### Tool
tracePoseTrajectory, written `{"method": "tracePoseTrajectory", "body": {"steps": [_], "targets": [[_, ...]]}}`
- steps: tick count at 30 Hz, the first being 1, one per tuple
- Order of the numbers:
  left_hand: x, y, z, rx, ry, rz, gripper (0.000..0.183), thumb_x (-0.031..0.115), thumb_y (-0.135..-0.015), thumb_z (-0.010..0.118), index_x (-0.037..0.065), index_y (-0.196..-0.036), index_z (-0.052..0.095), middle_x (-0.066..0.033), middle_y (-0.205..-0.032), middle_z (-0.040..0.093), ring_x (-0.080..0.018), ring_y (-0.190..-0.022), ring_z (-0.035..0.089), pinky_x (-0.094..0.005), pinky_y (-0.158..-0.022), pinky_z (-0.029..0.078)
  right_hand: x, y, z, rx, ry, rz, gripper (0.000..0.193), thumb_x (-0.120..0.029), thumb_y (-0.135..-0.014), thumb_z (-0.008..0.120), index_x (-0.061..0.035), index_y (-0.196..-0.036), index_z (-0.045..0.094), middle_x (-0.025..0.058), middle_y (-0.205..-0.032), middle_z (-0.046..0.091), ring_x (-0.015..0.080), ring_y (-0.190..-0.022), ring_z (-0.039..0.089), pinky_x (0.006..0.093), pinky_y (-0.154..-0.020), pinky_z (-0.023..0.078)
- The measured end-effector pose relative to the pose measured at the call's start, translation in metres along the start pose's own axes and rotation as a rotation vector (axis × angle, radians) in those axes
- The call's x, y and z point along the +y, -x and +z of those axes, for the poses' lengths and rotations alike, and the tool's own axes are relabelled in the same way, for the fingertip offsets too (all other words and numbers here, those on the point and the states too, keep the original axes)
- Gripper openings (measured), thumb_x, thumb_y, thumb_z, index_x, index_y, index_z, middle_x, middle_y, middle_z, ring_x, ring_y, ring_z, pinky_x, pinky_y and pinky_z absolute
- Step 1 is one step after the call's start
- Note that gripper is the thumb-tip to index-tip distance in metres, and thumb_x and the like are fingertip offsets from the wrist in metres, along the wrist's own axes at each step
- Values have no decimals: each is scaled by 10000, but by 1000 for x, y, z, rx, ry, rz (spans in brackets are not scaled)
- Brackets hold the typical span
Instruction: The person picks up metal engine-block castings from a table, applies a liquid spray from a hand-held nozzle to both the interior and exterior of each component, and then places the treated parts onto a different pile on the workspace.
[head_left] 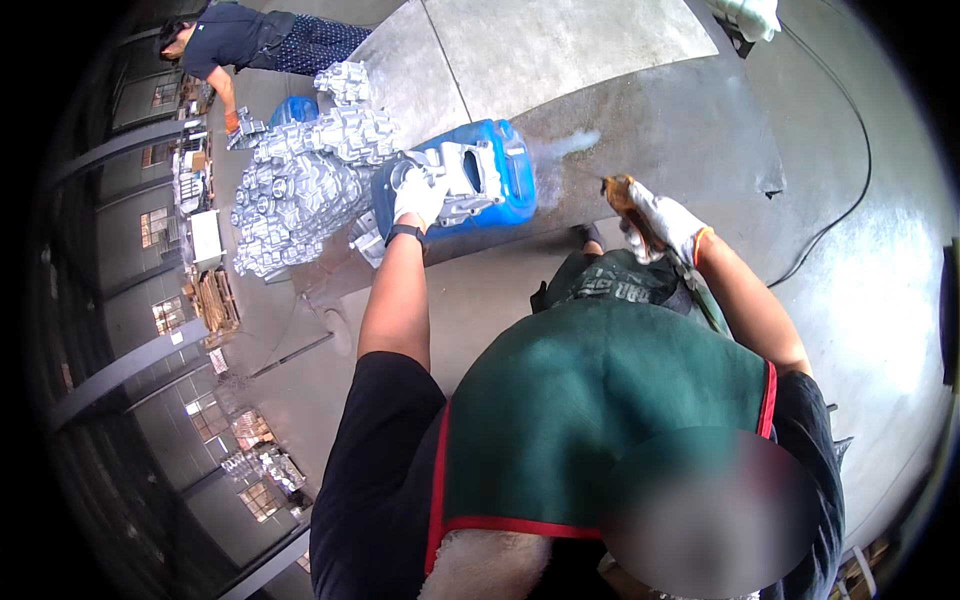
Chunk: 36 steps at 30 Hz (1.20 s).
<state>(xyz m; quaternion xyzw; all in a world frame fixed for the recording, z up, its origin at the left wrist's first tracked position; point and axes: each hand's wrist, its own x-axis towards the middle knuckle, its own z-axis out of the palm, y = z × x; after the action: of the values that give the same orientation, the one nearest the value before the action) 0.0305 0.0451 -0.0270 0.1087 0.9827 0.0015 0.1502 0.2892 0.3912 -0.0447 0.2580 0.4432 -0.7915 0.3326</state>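
Observation:
My left hand (420, 198), in a white glove, grips the near left side of a silver cast-metal housing (454, 174). The housing has a large opening and rests on a blue plastic drum (516, 178) lying on the table. My right hand (670, 222), also gloved, is closed around an orange-brown power tool (622, 194) with a thin dark tip. A greenish hose (708, 303) runs from near that hand toward my body. The tool is held to the right of the housing, apart from it.
A large heap of similar castings (300, 190) covers the table's left side. Beyond it, a person (235, 40) in dark clothes reaches toward a casting. A grey sheet (560, 50) lies on the metal table (690, 130). A dark cable (868, 150) curves over the floor at right.

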Motion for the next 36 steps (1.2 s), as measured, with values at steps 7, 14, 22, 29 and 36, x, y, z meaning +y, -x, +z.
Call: {"method": "tracePoseTrajectory", "body": {"steps": [7, 14, 22, 29, 36], "targets": [[-14, -3, 12, -85, 132, 108, 777, 295, -587, 799, -63, -1174, 437, -179, -1143, 538, -283, -1083, 505, -333, -922, 419, 6, -28, -15, 96, -188, -181, 485, -506, -930, 381, -58, -922, 568, 47, -696, 558, 161, -547, 532, 299, -503, 447], [2, 2, 2, -152, 204, 76, 691, 148, -531, 793, -49, -1105, 462, -122, -1024, 565, -239, -969, 534, -326, -834, 466, -2, -34, 2, -32, -340, -64, 416, -494, -938, 359, -111, -874, 510, 11, -604, 454, 136, -473, 433, 281, -420, 354], [-5, 0, 7, -118, 176, 129, 741, 129, -511, 796, -55, -1129, 431, -132, -1062, 540, -247, -982, 515, -331, -844, 462, -11, -43, 16, -65, -322, -32, 381, -489, -939, 349, -146, -851, 491, -5, -589, 432, 128, -463, 404, 272, -428, 338], [-24, -8, 19, -83, 222, 149, 718, 92, -493, 798, -45, -1100, 438, -101, -1005, 534, -207, -898, 521, -311, -767, 490, -16, -39, 23, -8, -217, -54, 422, -498, -935, 364, -123, -803, 506, 1, -572, 451, 131, -435, 408, 276, -418, 346], [-34, -18, 31, -67, 174, 179, 665, 77, -481, 798, -31, -1041, 457, -54, -880, 534, -168, -783, 519, -295, -660, 501, -22, -19, 29, -7, -63, -148, 474, -532, -917, 394, -97, -770, 514, 0, -574, 460, 117, -438, 426, 260, -409, 358]]}}
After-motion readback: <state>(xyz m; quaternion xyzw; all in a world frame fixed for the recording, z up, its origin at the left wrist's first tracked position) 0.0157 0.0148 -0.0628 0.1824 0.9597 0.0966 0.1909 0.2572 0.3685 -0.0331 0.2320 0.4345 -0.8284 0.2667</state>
